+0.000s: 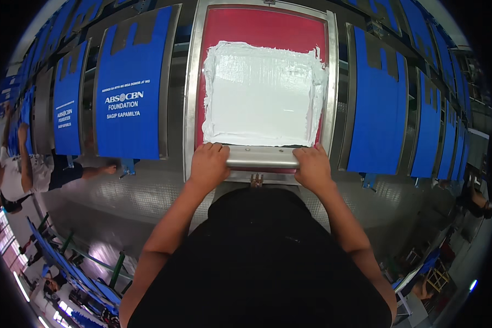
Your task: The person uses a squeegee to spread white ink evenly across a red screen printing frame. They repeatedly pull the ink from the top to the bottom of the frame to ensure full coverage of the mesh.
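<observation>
long metal surface (147, 191) runs across the whole view, holding a row of blue bags (130, 82) laid flat on pallets, left and right of centre. the bags to the left already carry white print; those on the right (378, 104) show plain blue, though the angle is steep and any print there is hard to tell. so by the look of it the row is partly done, with the left side printed and the right side likely waiting.

centre: metal-framed printing screen (262, 82) with red mesh, lying flat. a thick square of white ink (259, 95) covers most of the mesh, edges ragged, coat fairly even. whatever lies under the screen is hidden.

at the near edge of the screen sits a squeegee with a metal bar handle (262, 157), lying crosswise just below the ink patch. judging from that, the blade is at the near end of its travel; whether this pass is complete i cannot tell.

left hand (209, 164) has its grip wrapped closed round the left end of the bar, fingers curled over the top. right hand (312, 165) the same on the right end, fully clenched.

a co-worker (22, 169) stands at far left beside the surface.
</observation>
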Demonstrator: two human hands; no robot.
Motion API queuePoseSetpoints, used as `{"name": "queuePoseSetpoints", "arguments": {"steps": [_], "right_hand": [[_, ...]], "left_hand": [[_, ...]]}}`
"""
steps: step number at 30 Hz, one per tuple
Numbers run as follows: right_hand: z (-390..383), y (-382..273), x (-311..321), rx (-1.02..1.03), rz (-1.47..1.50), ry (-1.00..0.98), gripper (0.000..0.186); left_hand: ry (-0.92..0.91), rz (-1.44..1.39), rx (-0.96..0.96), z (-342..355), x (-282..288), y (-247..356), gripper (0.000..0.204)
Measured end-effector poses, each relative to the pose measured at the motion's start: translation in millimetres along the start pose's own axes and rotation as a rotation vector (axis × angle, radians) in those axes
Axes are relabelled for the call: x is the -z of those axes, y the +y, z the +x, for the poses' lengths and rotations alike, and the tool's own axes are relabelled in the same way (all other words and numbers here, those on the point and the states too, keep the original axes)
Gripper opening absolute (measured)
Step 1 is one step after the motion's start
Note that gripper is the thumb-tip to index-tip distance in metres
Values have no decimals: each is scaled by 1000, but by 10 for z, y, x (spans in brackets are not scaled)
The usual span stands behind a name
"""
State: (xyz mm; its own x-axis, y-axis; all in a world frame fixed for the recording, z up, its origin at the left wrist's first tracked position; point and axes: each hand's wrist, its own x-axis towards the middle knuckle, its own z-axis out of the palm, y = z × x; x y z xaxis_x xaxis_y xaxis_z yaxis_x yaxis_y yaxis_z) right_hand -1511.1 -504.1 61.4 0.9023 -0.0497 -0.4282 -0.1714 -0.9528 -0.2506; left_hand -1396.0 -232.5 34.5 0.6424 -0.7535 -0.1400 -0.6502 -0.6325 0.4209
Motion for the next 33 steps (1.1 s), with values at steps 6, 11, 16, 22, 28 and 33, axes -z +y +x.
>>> {"name": "queuePoseSetpoints", "arguments": {"steps": [6,11,16,22,28,33], "right_hand": [[-107,-8,-172,48,14,130,43],[483,211,-103,5,-123,199,42],[1717,615,847,21,-181,243,26],[558,126,676,-73,-64,-96,34],[311,263,-144,41,-53,220,28],[1674,674,812,-1,-155,251,30]], "left_hand": [[279,24,-73,-199,-232,-11,32],[129,86,36,504,-64,-253,24],[79,206,102,1945,575,-584,23],[-112,87,137,772,530,-170,25],[132,61,21,425,-148,-204,31],[84,146,85,1981,610,-500,14]]}}
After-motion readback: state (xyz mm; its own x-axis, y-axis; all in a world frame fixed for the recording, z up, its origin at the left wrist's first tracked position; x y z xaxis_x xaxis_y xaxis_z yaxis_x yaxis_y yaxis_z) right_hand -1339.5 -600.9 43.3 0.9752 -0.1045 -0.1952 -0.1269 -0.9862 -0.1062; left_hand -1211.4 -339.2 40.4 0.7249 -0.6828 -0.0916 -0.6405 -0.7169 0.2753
